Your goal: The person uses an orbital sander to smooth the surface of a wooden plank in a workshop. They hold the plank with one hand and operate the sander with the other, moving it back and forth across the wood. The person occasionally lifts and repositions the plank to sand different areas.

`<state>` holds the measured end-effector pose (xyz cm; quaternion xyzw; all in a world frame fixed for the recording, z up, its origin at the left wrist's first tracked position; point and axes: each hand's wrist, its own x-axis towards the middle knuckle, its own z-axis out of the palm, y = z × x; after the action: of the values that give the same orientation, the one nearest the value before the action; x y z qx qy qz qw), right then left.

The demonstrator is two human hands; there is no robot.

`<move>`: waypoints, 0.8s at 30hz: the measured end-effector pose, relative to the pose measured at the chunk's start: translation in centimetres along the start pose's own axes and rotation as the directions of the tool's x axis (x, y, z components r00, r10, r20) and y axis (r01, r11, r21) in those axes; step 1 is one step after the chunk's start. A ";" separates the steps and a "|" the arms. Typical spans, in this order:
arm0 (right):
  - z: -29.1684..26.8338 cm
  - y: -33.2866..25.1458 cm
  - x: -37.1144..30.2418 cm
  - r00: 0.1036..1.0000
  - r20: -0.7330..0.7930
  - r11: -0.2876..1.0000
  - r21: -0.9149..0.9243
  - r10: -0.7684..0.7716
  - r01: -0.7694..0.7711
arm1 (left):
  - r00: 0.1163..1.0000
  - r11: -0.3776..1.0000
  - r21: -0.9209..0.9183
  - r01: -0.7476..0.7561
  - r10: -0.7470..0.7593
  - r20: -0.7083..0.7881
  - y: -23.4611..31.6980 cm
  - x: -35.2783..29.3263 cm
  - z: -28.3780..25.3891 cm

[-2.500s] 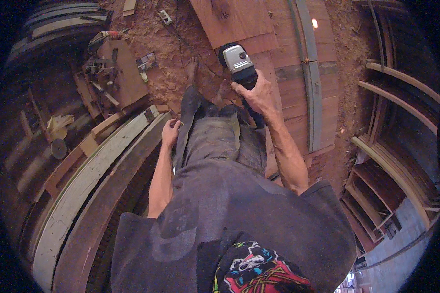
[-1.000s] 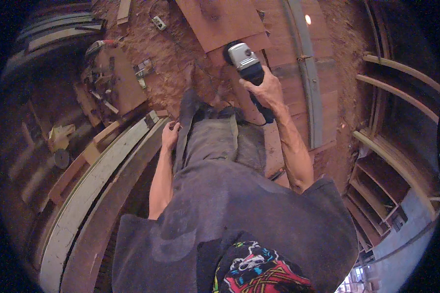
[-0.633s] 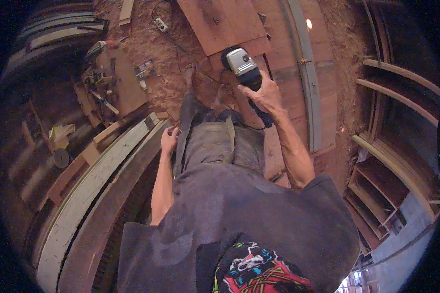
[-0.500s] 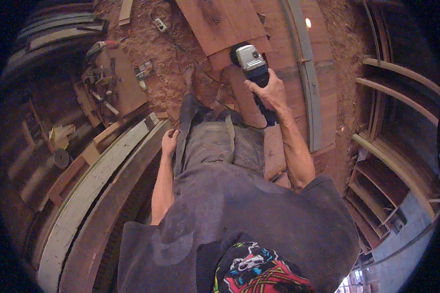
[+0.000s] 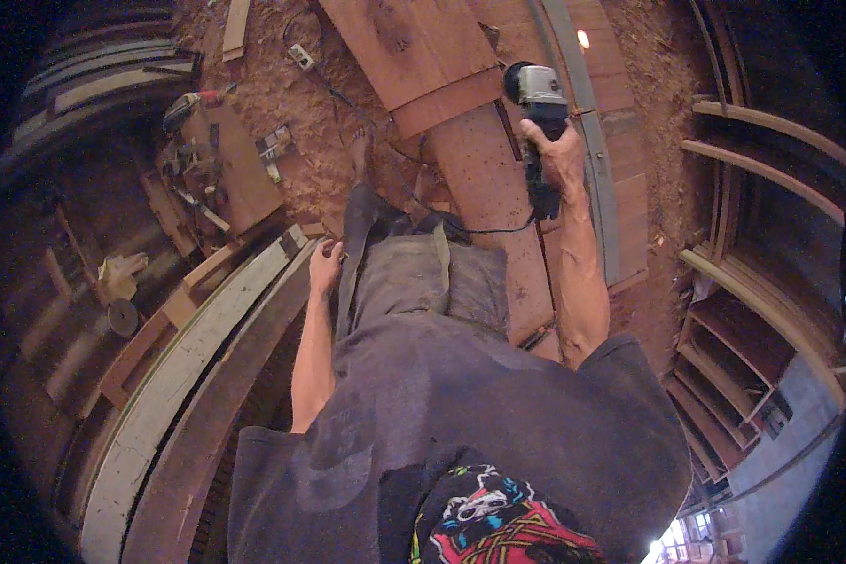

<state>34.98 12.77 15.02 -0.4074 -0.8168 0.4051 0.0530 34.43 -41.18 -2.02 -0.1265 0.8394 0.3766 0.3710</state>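
Note:
My right hand (image 5: 559, 146) is wrapped round the body of an angle grinder (image 5: 540, 86) with a silver head, a dark round disc and a black handle. The tool is over the reddish boards at the front right, its head at the edge of a grey strip (image 5: 587, 141). From its rear end a black cable (image 5: 498, 229) runs left past my knees. A wide reddish-brown board (image 5: 414, 47) lies ahead, just left of the grinder, and a speckled plank (image 5: 479, 169) extends from it toward me. Beside my left thigh, my left hand (image 5: 326, 266) is curled closed; what its fingers hold, if anything, cannot be made out.
Long thick beams (image 5: 193, 376) stand close along my left. A small wooden stand (image 5: 240, 174) with tools on it is at the front left. Wood shavings cover the floor near a white socket strip (image 5: 300, 56). Wooden frames (image 5: 771, 169) line the right side.
My right hand has moved the grinder to the right and slightly forward, away from the wide board's near corner. More of the speckled plank now shows. My left hand stays by my thigh.

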 end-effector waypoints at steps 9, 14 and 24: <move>3.3 -4.4 -8.0 0.964 0.261 0.996 -0.065 -0.047 0.066 | 0.999 0.987 0.157 -0.017 0.011 0.036 1.8 0.0 0.8; 6.2 -4.4 -9.7 0.923 0.336 0.978 -0.023 -0.189 0.208 | 0.998 0.992 0.117 0.053 -0.057 0.035 4.7 0.4 1.3; 3.6 0.0 -5.5 0.987 0.143 0.997 -0.050 0.068 -0.062 | 0.983 0.991 -0.090 -0.095 0.108 0.151 11.5 4.2 1.1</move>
<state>37.11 6.65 14.00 -0.4046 -0.8138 0.4163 -0.0287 26.46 -32.26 0.66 -0.0691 0.7968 0.4381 0.4103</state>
